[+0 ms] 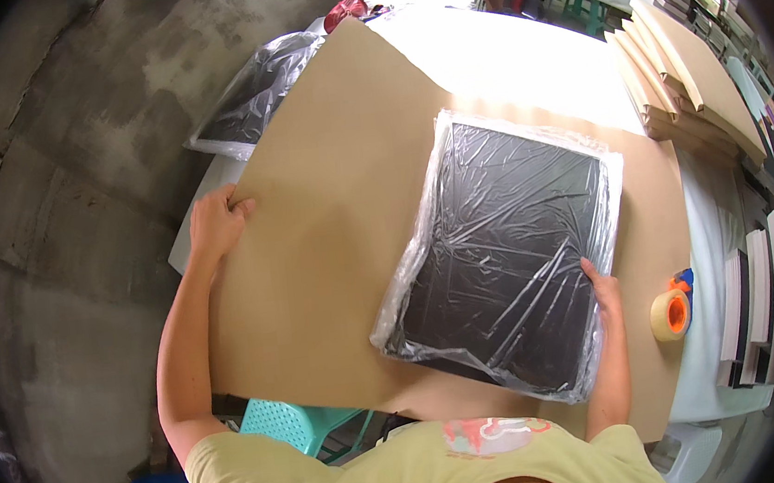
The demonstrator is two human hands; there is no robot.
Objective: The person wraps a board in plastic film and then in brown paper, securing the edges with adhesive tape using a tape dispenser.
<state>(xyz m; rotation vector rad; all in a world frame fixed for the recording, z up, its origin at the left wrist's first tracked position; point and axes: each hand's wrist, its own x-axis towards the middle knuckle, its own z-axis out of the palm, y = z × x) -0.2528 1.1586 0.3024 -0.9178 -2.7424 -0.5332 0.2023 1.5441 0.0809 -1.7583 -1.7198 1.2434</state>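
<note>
A large sheet of brown kraft paper (313, 249) spreads over the table, its left part lifted. My left hand (219, 222) grips the paper's left edge, thumb on top and fingers hidden behind it. On the paper's right part rests a flat black rectangular panel (508, 239), wrapped in wrinkled clear plastic and slightly turned. My right hand (602, 284) is at the panel's right edge, thumb on the plastic, its other fingers out of sight beneath or behind the edge.
A tape roll (671, 315) with an orange core lies on the paper at right. Folded brown-paper packages (697, 72) are stacked at the back right, white-and-black panels (761, 299) below them. Another plastic-wrapped panel (261, 91) sits back left. A green stool (297, 422) stands under the near edge.
</note>
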